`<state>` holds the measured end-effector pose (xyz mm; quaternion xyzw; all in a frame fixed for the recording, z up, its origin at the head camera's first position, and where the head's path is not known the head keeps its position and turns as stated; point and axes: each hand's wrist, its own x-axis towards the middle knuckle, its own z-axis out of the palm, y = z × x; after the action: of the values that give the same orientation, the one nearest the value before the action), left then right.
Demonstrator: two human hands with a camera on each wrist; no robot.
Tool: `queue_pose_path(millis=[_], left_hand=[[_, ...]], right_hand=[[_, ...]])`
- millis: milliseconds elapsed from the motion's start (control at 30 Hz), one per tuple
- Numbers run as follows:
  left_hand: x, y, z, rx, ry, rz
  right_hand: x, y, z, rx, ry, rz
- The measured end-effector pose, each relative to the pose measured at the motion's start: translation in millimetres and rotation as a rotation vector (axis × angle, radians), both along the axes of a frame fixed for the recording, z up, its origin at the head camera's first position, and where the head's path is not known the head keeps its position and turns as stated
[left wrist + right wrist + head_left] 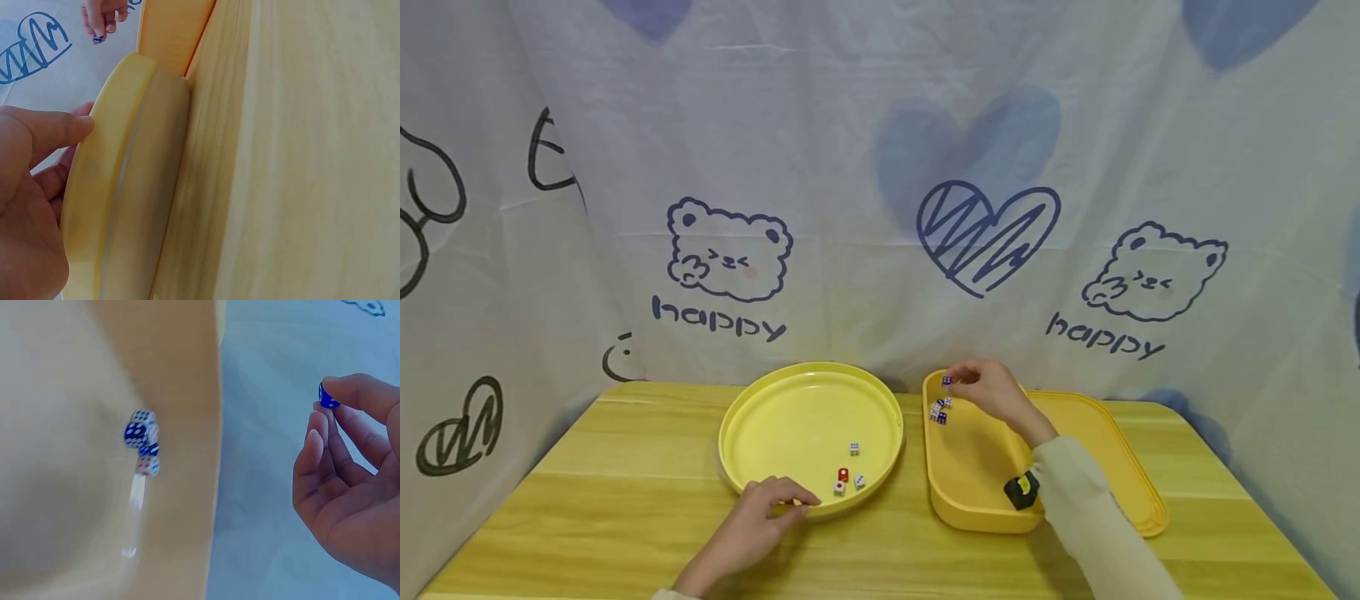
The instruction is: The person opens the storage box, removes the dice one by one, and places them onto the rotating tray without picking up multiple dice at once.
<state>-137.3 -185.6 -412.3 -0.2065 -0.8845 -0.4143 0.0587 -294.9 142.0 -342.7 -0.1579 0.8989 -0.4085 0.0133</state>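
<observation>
My right hand (988, 392) pinches a blue die (327, 397) with white pips between thumb and fingertip, raised above the far left end of a rectangular yellow box (970, 467). Inside that box, by its left wall, several blue and white dice (145, 440) lie clustered. My left hand (767, 508) holds the near rim of a round yellow tray (797, 417), the thumb on the outer side and fingers over the inside. On the tray's near right part lie a red die (843, 474) and three white dice (854, 448).
A small black-and-yellow object (1022, 490), its kind unclear, is at the box's near right, partly covered by the right sleeve. A flat yellow lid-like panel (1075, 408) lies right of the box on the wooden table (617, 492). A printed cloth (842, 275) hangs behind.
</observation>
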Motion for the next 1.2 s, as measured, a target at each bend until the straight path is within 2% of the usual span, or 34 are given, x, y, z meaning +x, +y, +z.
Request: queue_pose_path(millis=[333, 567, 667, 867, 1000, 1200], left_hand=[[0.4, 0.3, -0.5, 0.008, -0.008, -0.013], [-0.4, -0.3, -1.8, 0.011, -0.002, -0.015], [-0.4, -0.3, -1.8, 0.011, -0.002, -0.015], [0.5, -1.7, -1.5, 0.008, -0.003, -0.010], [0.6, -2.2, -1.3, 0.008, 0.001, -0.014], [0.4, -1.0, -0.9, 0.008, 0.003, -0.026]], right_hand=[[13.4, -9, 15.2, 0.004, 0.042, 0.032], [28.9, -17, 19.4, -0.030, 0.031, 0.063], [35.8, -21, 15.7, -0.059, 0.029, 0.101], [41.6, -31, -1.8, -0.120, 0.059, 0.163], [43.7, -37, -10.6, -0.131, 0.086, 0.198], [46.2, -44, -17.4, -0.101, 0.080, 0.235]])
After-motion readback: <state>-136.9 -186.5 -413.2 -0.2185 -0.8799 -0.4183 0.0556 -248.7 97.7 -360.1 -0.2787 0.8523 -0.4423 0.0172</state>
